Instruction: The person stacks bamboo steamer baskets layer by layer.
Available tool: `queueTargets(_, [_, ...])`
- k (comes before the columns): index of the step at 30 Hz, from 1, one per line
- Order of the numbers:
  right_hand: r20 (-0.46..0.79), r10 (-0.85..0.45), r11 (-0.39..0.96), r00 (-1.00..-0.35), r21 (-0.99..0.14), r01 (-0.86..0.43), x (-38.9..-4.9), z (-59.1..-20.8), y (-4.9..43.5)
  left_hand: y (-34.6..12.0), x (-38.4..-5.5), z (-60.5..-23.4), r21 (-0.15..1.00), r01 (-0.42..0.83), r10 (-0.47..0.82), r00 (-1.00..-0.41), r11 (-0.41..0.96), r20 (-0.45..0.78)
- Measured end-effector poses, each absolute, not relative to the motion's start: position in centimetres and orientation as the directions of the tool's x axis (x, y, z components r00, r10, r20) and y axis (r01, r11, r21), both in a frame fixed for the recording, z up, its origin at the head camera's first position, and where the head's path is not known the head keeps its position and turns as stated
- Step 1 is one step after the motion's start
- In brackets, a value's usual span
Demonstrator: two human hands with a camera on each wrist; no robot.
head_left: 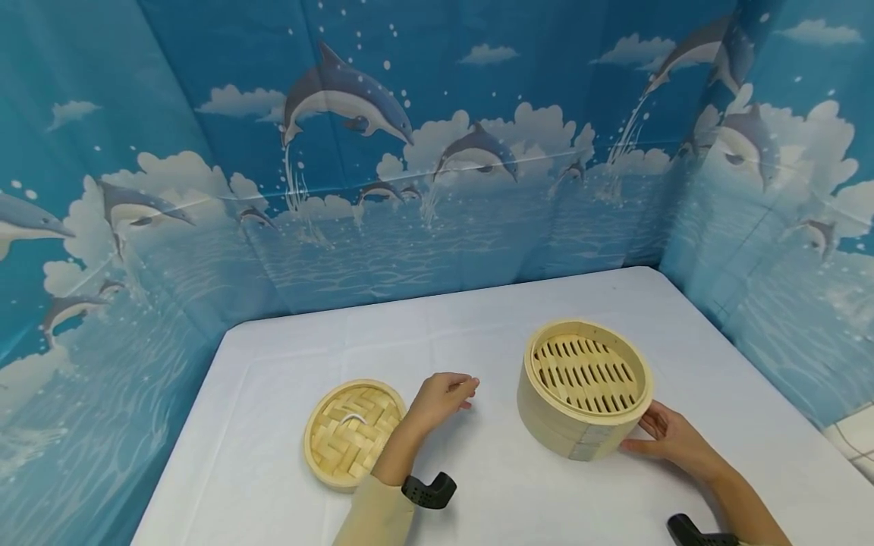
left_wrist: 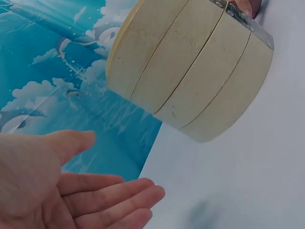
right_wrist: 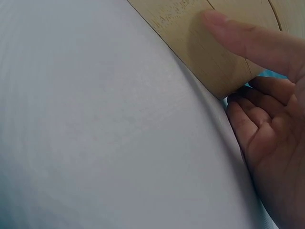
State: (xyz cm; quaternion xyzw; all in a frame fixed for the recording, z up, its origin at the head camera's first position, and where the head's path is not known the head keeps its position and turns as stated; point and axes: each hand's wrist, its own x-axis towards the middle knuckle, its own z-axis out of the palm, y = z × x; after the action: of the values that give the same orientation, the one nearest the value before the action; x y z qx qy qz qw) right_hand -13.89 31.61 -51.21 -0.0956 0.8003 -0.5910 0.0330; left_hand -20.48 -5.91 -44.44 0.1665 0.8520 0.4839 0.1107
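A round bamboo steamer [head_left: 560,425], built of stacked tiers with a slatted top, stands upright on the right half of the table. My right hand [head_left: 669,440] is at its lower right side, thumb toward the front and fingers reaching behind; in the right wrist view the thumb [right_wrist: 257,45] lies over the wall, though firm contact is unclear. Apart from the steamer, to its left, my left hand [head_left: 440,398] is in the air holding nothing, its fingers [left_wrist: 114,198] extended. The woven steamer lid [head_left: 341,447] lies flat left of that hand, partly covered by the forearm.
A white cloth covers the table [head_left: 259,394]. Behind it and along both sides hangs a blue dolphin-print curtain [head_left: 464,235]. Dark wrist devices sit on the left wrist [head_left: 430,491] and the right wrist [head_left: 699,531].
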Motion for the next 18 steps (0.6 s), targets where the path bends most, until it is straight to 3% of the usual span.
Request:
queueTargets(9, [0.084, -0.212, 0.287, -0.974, -0.947, -0.144, -14.0, -51.5, 31.7, -9.3, -18.5, -44.6, 0.751, 0.269, 0.340, -0.938, 0.603, 0.063])
queueTargets(18, [0.064, -0.199, 0.296, -0.978, -0.948, -0.122, -14.0, -51.6, 31.8, -12.9, -17.1, -43.8, 0.670, 0.283, 0.268, -0.955, 0.686, 0.129])
